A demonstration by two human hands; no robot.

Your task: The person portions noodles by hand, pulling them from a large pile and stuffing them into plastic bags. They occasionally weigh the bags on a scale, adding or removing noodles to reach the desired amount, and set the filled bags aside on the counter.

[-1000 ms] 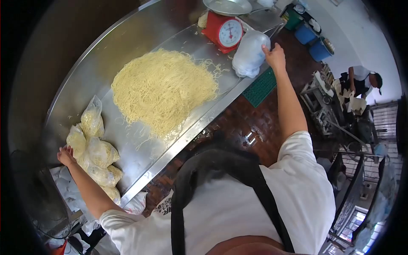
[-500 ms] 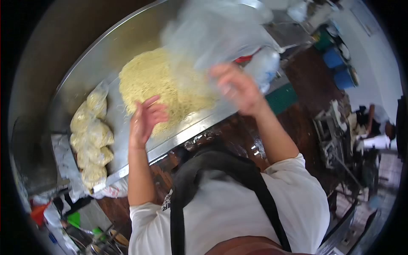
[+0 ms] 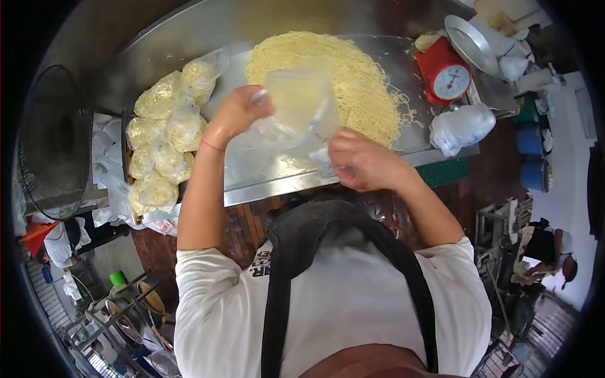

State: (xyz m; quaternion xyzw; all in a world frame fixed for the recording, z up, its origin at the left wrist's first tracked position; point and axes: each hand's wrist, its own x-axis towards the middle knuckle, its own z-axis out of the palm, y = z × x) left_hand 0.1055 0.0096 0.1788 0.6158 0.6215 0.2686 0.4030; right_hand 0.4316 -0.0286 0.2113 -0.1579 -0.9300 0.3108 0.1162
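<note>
Between my hands a clear plastic bag [image 3: 296, 104] is stretched out, slightly blurred, with no contents that I can make out. My left hand [image 3: 242, 113] pinches its left edge. At the lower right corner my right hand [image 3: 365, 160] grips it with curled fingers. Behind the bag a wide heap of thin yellow noodles [image 3: 353, 75] lies on the steel table [image 3: 252, 183]. To the left of my left hand, several knotted clear bags of noodles [image 3: 165, 138] are piled together.
At the right stands a red dial scale [image 3: 446, 74] with a round metal pan [image 3: 471, 44]. A bundle of white plastic bags [image 3: 462, 128] sits in front of it. Below the table edge is a green crate [image 3: 444, 171]. A large fan [image 3: 53, 142] is at far left.
The view has swung, bringing the red scale into full sight. The blurred plastic over the heap is no longer there. Both hands, apart and unclosed before, now hold a clear bag between them.
</note>
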